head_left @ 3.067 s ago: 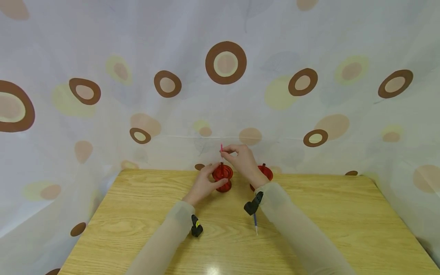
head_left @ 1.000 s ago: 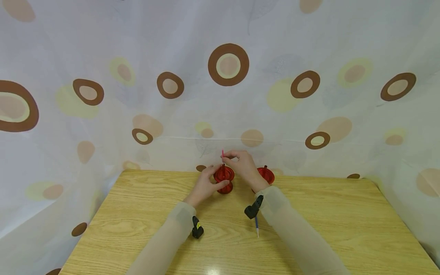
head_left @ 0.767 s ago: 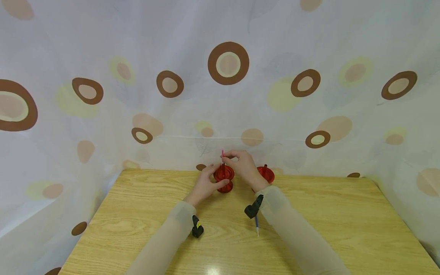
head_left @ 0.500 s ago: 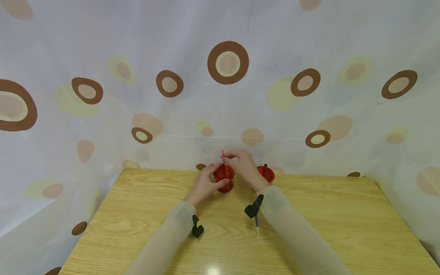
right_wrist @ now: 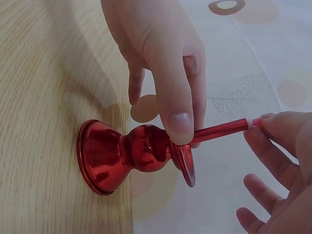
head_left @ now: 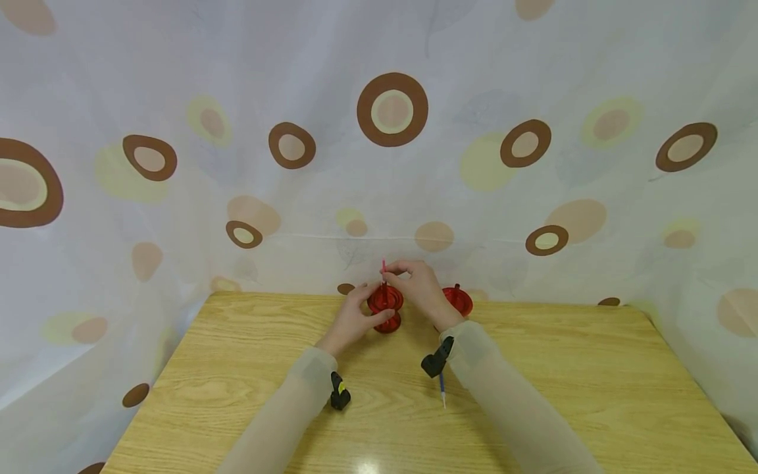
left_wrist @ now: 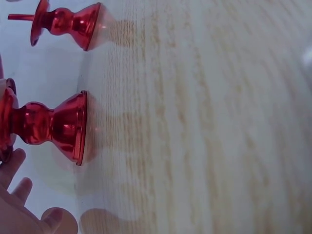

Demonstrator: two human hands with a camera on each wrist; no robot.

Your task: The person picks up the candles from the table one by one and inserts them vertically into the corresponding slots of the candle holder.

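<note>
My left hand (head_left: 353,317) holds the dish of a shiny red candle holder (right_wrist: 105,158) between thumb and fingers, and the holder's base stands on the wooden table. My right hand (head_left: 417,288) pinches a thin pink candle (head_left: 383,264) between thumb and forefinger. In the right wrist view the candle's white lower end (right_wrist: 250,123) meets the tip of the holder's upright red tube (right_wrist: 222,130); the other right fingers are spread loosely. Most of the candle is hidden by the fingertips there.
A second red candle holder (left_wrist: 82,25) stands to the right, partly behind my right wrist in the head view. A blue candle (head_left: 442,385) with a white end lies on the table (head_left: 249,368) below that wrist. A patterned curtain (head_left: 320,197) hangs close behind.
Since about three seconds ago, my right hand has lowered the pink candle from above onto the tube's tip. Over the last second both hands have stayed nearly still.
</note>
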